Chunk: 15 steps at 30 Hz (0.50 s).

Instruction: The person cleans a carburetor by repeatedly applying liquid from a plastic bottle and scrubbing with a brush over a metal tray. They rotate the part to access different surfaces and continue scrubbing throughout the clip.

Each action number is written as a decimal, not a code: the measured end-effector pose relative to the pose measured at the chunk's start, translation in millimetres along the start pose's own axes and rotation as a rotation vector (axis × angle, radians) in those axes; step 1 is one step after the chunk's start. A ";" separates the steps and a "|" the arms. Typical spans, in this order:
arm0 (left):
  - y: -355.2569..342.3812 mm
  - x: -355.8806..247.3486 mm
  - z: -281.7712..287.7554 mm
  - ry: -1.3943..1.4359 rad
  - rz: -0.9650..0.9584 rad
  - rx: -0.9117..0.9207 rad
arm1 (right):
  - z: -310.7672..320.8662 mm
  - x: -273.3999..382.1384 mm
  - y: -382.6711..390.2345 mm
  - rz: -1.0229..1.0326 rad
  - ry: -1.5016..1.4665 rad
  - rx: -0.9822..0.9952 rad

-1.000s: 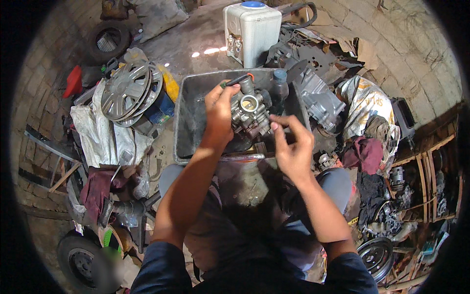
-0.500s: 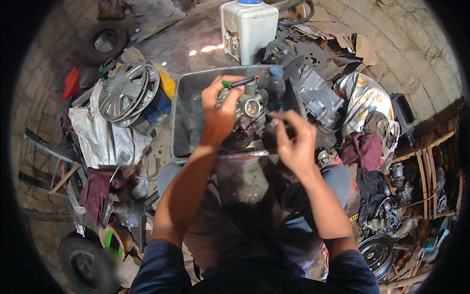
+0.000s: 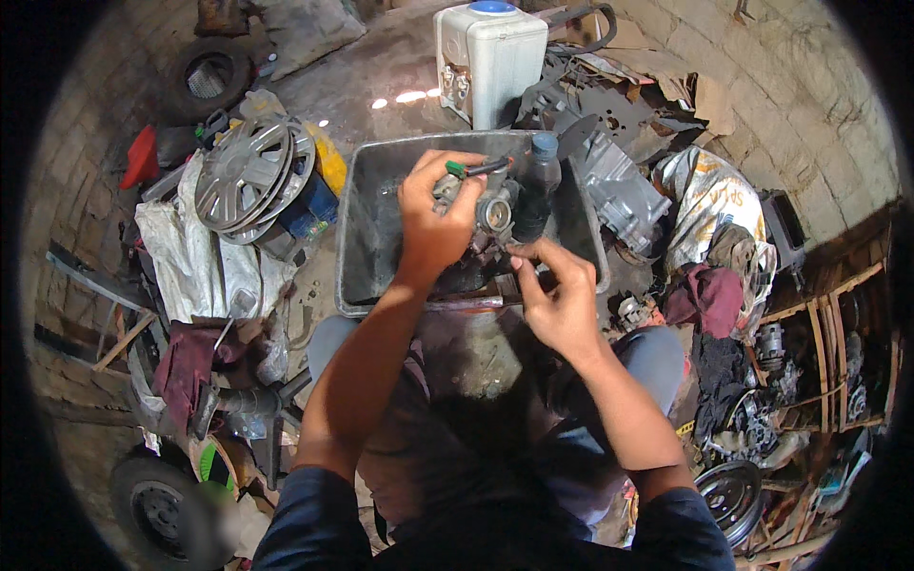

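Note:
My left hand [image 3: 436, 211] is wrapped around a grey metal carburetor [image 3: 492, 215], held above a dark plastic tub. A round brass-coloured bore faces up on it. A short black lead with a green connector [image 3: 456, 169] lies over the carburetor by my left fingers. My right hand [image 3: 560, 293] is at the carburetor's lower right, thumb and index finger pinched together. Whatever sits between those fingertips is too small to make out. The underside of the carburetor is hidden by my left hand.
The dark tub [image 3: 360, 276] stands before my knees, with a dark bottle with a blue cap [image 3: 541, 195] at its right. Beyond is a white plastic tank [image 3: 490, 62]. Wheel covers [image 3: 243, 181] lie left; a metal housing [image 3: 619, 186] and a white sack [image 3: 709, 195] lie right.
My right hand has come down and slightly left, its fingers closing into a pinch beside the carburetor. The carburetor has tilted a little in my left hand.

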<state>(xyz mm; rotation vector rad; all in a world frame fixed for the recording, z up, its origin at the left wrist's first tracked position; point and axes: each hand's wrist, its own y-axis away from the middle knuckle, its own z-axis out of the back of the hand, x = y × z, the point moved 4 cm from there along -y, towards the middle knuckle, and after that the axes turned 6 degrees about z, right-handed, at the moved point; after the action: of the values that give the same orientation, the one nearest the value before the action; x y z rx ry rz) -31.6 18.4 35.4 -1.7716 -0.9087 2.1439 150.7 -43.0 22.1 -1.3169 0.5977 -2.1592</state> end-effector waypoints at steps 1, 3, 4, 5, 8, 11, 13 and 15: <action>0.4 -1.6 -2.2 -0.023 -0.024 -0.004 | -2.5 0.6 0.8 0.024 -0.005 0.003; 0.6 -2.2 -3.1 -0.051 -0.052 -0.014 | 3.8 -6.4 -7.9 -0.130 -0.015 0.018; -0.2 -1.0 -2.4 -0.057 -0.057 -0.021 | 2.6 -5.2 -9.1 -0.154 0.044 0.004; 0.2 0.0 -1.5 -0.063 -0.061 -0.029 | -2.2 -4.8 -5.2 -0.097 0.024 0.021; 0.9 1.4 -5.6 -0.070 -0.013 -0.042 | -8.5 -2.5 3.0 0.004 -0.032 0.055; 2.9 -4.0 -7.9 -0.141 -0.051 -0.047 | -5.3 -11.9 -3.5 -0.149 0.050 0.073; 2.9 -2.1 -8.4 -0.137 -0.038 -0.046 | -8.7 -9.1 -0.6 -0.036 0.082 0.043; 3.1 -0.3 -8.5 -0.135 -0.046 -0.050 | -9.9 -6.2 5.3 0.005 0.111 0.069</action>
<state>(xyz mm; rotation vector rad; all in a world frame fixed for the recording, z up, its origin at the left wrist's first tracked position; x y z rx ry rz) -22.8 18.5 33.1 -1.6275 -1.0335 2.2524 145.3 -42.1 10.5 -1.1642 0.5637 -2.2398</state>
